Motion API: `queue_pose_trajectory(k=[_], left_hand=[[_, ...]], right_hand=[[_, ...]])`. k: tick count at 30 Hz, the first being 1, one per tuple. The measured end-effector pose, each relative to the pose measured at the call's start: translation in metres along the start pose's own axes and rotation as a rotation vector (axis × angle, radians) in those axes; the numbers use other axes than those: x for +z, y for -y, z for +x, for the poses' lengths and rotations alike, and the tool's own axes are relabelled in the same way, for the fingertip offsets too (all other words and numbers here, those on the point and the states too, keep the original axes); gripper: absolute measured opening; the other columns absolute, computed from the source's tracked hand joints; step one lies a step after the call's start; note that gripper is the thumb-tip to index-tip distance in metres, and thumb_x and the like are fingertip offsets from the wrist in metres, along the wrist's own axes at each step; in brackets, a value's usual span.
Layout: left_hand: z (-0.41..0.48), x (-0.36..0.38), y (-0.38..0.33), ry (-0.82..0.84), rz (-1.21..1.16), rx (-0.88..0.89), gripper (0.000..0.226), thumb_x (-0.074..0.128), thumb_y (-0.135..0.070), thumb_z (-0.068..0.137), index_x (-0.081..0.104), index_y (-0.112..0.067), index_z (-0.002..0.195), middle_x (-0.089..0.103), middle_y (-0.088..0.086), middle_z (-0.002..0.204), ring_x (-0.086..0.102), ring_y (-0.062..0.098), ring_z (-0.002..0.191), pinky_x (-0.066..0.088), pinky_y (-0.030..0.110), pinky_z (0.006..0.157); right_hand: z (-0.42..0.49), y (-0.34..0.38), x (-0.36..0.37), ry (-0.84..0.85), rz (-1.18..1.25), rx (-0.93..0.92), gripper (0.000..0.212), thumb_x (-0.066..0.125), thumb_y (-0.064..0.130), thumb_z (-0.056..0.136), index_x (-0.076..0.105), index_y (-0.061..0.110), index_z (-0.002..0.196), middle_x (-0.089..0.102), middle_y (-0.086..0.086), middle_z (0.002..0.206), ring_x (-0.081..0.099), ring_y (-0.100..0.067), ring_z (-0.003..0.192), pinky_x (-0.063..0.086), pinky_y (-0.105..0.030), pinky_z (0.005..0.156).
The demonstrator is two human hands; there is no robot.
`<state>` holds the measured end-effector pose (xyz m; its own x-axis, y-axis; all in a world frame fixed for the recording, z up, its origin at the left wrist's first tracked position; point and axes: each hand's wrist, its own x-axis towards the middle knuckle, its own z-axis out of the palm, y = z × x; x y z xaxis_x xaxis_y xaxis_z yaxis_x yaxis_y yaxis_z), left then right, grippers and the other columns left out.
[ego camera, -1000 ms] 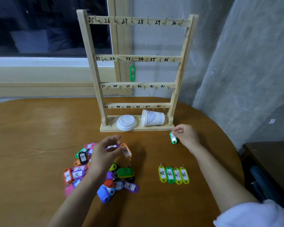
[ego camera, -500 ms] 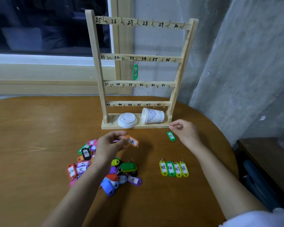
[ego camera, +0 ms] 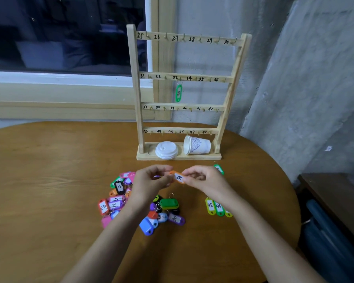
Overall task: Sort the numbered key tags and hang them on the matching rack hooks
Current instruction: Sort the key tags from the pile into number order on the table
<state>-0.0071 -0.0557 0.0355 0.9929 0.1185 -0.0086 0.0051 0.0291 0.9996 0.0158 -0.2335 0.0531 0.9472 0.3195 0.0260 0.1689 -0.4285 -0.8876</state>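
Over the worktop [ego camera: 49, 170] centre, just in front of the rack [ego camera: 135, 88], both hands pinched one orange key tag [ego camera: 178, 177]: L hand [ego camera: 149, 180] on its left end, R hand [ego camera: 204, 180] on its right end, fingers curled. The tag was held clear of the surface, long axis approx. left-right, right end dipping slightly, white label facing the camera. Its number was too blurred to read, and its ring was hard to make out. A purple sliver showed inside the L hand; unclear what.

Behind the R hand a green tag [ego camera: 219, 169] lay flat, partly covered. The R forearm cut off a row of yellow-green tags [ego camera: 214, 206]; only 45 & 46 were legible. A mixed-colour pile of tags [ego camera: 119, 199] lay beside and under the L wrist, partly hidden. On the rack, green tag 33 [ego camera: 178, 93] hung straight down below its number, long axis vertical.
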Motion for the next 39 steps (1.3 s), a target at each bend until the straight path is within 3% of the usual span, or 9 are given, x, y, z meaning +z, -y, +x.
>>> queue_pose_trajectory(k=[5,9,12,15,23,29,33,36,39], left_hand=[[0.018,-0.010,-0.003,-0.032,0.088,0.057,0.017,0.068,-0.001,0.082,0.070,-0.015,0.090,0.071,0.011,0.085,0.064,0.012,0.075,0.054,0.019,0.069],[0.046,-0.037,0.007,-0.164,0.541,0.199,0.015,0.072,-0.002,0.078,0.072,-0.016,0.084,0.072,-0.001,0.079,0.064,0.000,0.067,0.051,0.016,0.070],[0.054,-0.041,0.017,-0.124,0.762,0.222,0.015,0.071,-0.003,0.078,0.074,-0.012,0.090,0.071,0.001,0.081,0.065,0.010,0.072,0.053,0.028,0.078],[0.057,-0.036,0.027,-0.039,0.957,0.235,0.023,0.070,-0.011,0.081,0.071,-0.012,0.104,0.071,0.005,0.102,0.064,0.021,0.096,0.046,0.026,0.080],[0.057,-0.031,0.045,0.045,1.268,0.279,0.024,0.055,-0.010,0.085,0.067,-0.020,0.103,0.065,-0.003,0.101,0.054,0.024,0.102,0.044,0.036,0.079],[0.052,-0.029,0.040,-0.133,1.125,0.477,0.016,0.072,-0.017,0.079,0.075,-0.028,0.088,0.071,-0.009,0.091,0.055,0.026,0.087,0.033,0.033,0.067],[0.048,-0.026,0.033,-0.178,0.956,0.510,0.017,0.076,-0.017,0.077,0.077,-0.027,0.090,0.071,-0.007,0.076,0.055,0.025,0.073,0.046,0.037,0.063],[0.043,-0.022,0.027,-0.203,0.832,0.436,0.015,0.077,-0.021,0.076,0.077,-0.026,0.090,0.063,-0.010,0.062,0.054,0.012,0.064,0.042,0.023,0.059],[0.040,-0.020,0.025,-0.143,0.651,0.331,0.013,0.073,-0.022,0.080,0.077,-0.021,0.093,0.073,-0.007,0.077,0.058,-0.008,0.062,0.038,0.005,0.058]], right_hand=[[0.015,-0.005,0.001,-0.107,0.064,0.063,0.005,0.069,0.016,0.084,0.067,0.014,0.088,0.072,-0.004,0.084,0.063,-0.011,0.075,0.050,-0.026,0.074],[0.022,-0.017,-0.012,-0.213,0.122,0.141,0.012,0.061,0.008,0.089,0.064,0.018,0.094,0.071,-0.001,0.088,0.063,-0.012,0.081,0.048,-0.023,0.071],[0.021,-0.023,-0.018,-0.229,0.149,0.174,0.017,0.060,0.011,0.089,0.065,0.026,0.094,0.068,0.008,0.088,0.060,-0.002,0.082,0.045,-0.015,0.070],[0.020,-0.026,-0.020,-0.235,0.220,0.202,0.014,0.061,0.012,0.089,0.067,0.019,0.100,0.066,0.008,0.083,0.056,0.002,0.072,0.040,-0.008,0.061],[0.012,-0.033,-0.026,-0.207,0.242,0.200,0.023,0.054,0.012,0.094,0.070,0.028,0.099,0.070,0.005,0.090,0.055,-0.004,0.073,0.041,-0.020,0.064],[0.008,-0.037,-0.032,-0.193,0.241,0.181,0.031,0.054,0.010,0.094,0.066,0.034,0.109,0.064,0.009,0.086,0.052,-0.002,0.074,0.042,-0.020,0.068],[0.010,-0.041,-0.031,-0.174,0.230,0.178,0.035,0.053,0.011,0.094,0.063,0.036,0.117,0.064,0.008,0.090,0.053,0.000,0.074,0.042,-0.017,0.067],[0.014,-0.046,-0.030,-0.212,0.230,0.190,0.028,0.058,0.009,0.092,0.060,0.024,0.115,0.069,0.000,0.094,0.058,0.002,0.075,0.042,-0.008,0.061],[0.015,-0.050,-0.030,-0.275,0.188,0.198,0.017,0.059,0.006,0.090,0.064,0.016,0.104,0.069,-0.002,0.096,0.060,-0.006,0.084,0.041,-0.003,0.058]])
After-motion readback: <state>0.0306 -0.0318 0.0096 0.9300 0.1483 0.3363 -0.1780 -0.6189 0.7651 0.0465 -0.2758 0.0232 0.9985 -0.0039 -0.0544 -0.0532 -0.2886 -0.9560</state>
